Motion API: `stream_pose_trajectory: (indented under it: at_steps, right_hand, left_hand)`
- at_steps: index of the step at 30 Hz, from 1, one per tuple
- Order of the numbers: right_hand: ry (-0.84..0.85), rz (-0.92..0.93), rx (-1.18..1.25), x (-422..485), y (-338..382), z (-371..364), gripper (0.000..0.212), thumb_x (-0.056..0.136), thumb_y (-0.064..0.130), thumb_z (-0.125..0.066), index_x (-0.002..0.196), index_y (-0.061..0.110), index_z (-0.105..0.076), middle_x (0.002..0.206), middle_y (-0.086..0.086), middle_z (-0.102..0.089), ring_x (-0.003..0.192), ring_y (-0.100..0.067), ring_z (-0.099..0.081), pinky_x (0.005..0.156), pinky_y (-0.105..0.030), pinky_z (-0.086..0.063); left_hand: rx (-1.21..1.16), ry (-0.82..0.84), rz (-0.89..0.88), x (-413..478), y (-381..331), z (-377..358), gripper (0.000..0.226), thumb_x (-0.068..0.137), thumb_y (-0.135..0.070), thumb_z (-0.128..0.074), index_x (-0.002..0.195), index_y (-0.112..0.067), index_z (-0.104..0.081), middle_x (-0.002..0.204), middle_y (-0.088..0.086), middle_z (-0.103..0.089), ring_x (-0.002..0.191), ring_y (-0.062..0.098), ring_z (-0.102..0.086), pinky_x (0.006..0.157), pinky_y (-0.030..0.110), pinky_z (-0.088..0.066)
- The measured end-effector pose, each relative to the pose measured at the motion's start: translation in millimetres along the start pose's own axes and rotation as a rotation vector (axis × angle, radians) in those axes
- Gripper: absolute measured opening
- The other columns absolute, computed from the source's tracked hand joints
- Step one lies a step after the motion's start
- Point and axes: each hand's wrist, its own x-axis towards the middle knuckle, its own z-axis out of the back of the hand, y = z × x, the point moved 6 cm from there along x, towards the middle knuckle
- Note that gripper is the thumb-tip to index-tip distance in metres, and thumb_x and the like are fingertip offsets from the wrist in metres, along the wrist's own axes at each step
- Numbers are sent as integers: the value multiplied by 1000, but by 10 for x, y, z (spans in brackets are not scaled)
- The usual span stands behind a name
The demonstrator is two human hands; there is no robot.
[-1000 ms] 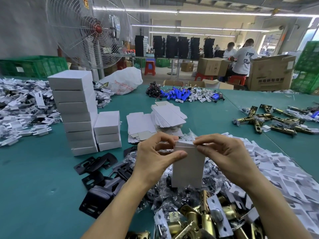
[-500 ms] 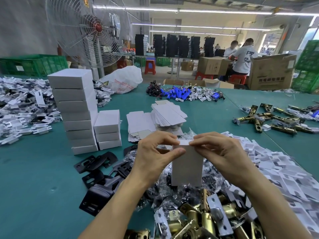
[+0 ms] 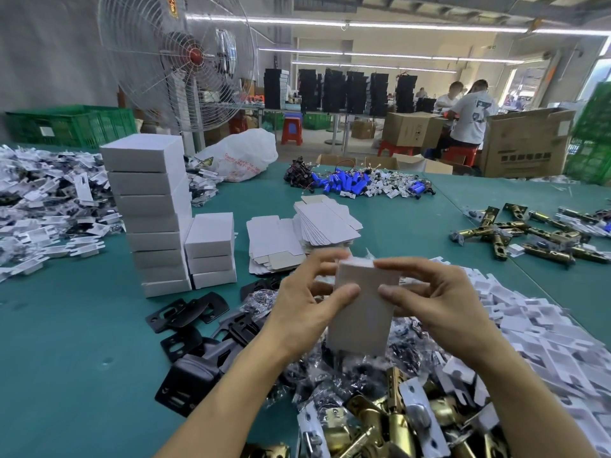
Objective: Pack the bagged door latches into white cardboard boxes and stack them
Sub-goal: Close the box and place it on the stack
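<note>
A big green table (image 3: 66,358) held everything. A round fan (image 3: 185,57) stood behind the tall stack (image 3: 148,213) of white boxes. A short stack (image 3: 211,249) of 3 boxes touched the tall stack on its right side. Flat, unfolded boxes (image 3: 324,223) lay farther right of the tall stack. Right of the tall stack and closer to the person, 2 hands held 1 white box (image 3: 363,309) upright, above a pile of bagged latches (image 3: 347,375). The left hand (image 3: 304,312) and right hand (image 3: 439,299) each curled round the box, thumbs pressed on its front.
</note>
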Motion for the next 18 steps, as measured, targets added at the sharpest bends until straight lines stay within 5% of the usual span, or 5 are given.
stream_pose_trajectory:
  at_steps: [4, 9, 13, 18]
  right_hand:
    - [-263, -27, 240, 13, 74, 158, 29, 75, 18, -74, 102, 28, -73, 95, -4, -75, 76, -25, -75, 61, -33, -61]
    - [-401, -265, 447, -31, -199, 64, 25, 89, 11, -67, 112, 19, -64, 99, -19, -73, 81, -33, -75, 62, -36, -61]
    - [-383, -255, 452, -37, -225, -190, 21, 90, 11, -67, 108, 21, -60, 94, -20, -74, 77, -34, -75, 60, -32, -60]
    - [-284, -252, 424, -35, -169, -364, 28, 90, 14, -68, 114, 27, -58, 100, -20, -73, 77, -36, -75, 62, -33, -60]
  left_hand:
    - [-182, 123, 217, -24, 72, -70, 55, 78, -56, -76, 123, -45, -47, 114, 11, -65, 91, 29, -74, 70, 43, -63]
    - [-319, 172, 332, -46, 8, -151, 44, 87, -53, -55, 116, -25, -36, 83, 6, -75, 55, 27, -67, 48, 34, -58]
    - [-250, 37, 354, -12, -10, -59, 29, 101, -47, -47, 110, -27, -28, 65, 3, -65, 41, 19, -54, 38, 25, -47]
    - [-187, -268, 346, 35, 30, 106, 17, 103, -39, -48, 106, -25, -39, 87, 5, -53, 38, -1, -46, 34, 17, -31]
